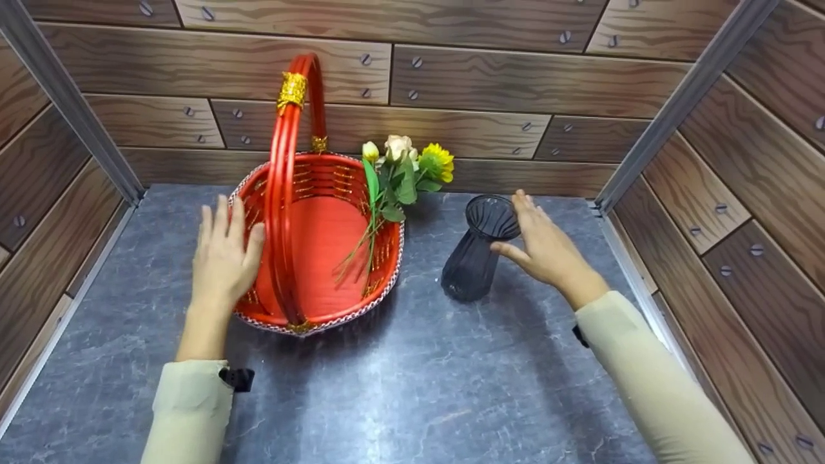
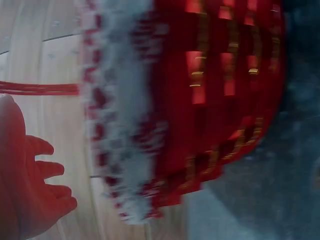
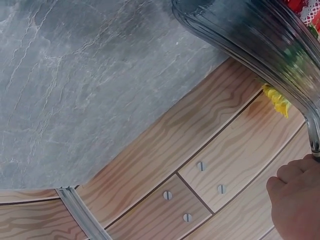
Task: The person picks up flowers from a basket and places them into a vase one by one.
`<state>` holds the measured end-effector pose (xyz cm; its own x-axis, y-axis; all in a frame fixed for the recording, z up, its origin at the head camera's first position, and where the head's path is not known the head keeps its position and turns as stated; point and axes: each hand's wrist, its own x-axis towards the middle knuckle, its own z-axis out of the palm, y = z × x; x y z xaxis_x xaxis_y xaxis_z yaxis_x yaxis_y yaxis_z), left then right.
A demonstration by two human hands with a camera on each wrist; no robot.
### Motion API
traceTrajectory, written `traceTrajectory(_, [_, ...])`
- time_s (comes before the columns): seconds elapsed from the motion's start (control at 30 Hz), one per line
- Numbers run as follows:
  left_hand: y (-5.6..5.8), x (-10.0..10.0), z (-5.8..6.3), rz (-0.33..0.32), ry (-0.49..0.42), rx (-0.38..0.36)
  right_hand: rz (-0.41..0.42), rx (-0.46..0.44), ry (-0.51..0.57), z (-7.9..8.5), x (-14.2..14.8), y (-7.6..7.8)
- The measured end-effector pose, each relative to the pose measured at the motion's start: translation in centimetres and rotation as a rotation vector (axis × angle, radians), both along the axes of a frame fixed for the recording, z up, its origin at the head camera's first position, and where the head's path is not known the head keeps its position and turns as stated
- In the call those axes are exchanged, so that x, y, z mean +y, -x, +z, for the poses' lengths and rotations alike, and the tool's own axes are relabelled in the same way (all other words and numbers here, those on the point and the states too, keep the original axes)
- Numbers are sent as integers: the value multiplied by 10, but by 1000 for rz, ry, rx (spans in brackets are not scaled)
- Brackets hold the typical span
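Note:
My left hand (image 1: 222, 264), fingers extended, is at the left rim of a red woven basket (image 1: 322, 245); whether it touches is unclear. The basket's tall arched handle (image 1: 280, 167) carries gold wrapping. In the blurred left wrist view, the basket's side (image 2: 180, 100) fills the middle, with fingers (image 2: 47, 170) to the left. Artificial flowers (image 1: 399, 174), cream, white and yellow, lean over the basket's right rim, stems inside. A dark translucent ribbed vase (image 1: 470, 264) stands to the right. Beside its flared mouth is my right hand (image 1: 548, 248), thumb and straight fingers spread, apparently touching the rim.
Grey marbled tabletop (image 1: 412, 399) lies under everything. Wood-patterned panels (image 1: 483, 84) close off the back and both sides, with metal corner posts (image 1: 683, 103) at the back. Dark wrist straps (image 1: 238, 379) sit on the sleeves.

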<state>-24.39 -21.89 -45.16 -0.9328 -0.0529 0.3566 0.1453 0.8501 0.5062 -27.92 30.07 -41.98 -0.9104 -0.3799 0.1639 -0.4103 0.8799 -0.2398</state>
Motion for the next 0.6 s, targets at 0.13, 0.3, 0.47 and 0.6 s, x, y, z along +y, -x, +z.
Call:
traceTrajectory(0.13, [4, -1, -19, -19, 69, -76, -1, -23, -4, -6, -2, -2])
traceTrajectory(0.3, [7, -1, -35, -30, 102, -130, -2, -24, -9, -7, -3, -5])
traceTrajectory(0.47, [10, -1, -42, -38, 105, -168, 0, -6, -10, -6, -2, -4])
traceTrajectory(0.6, [12, -1, -41, -37, 106, -178, -2, -2, -1, -3, -2, -1])
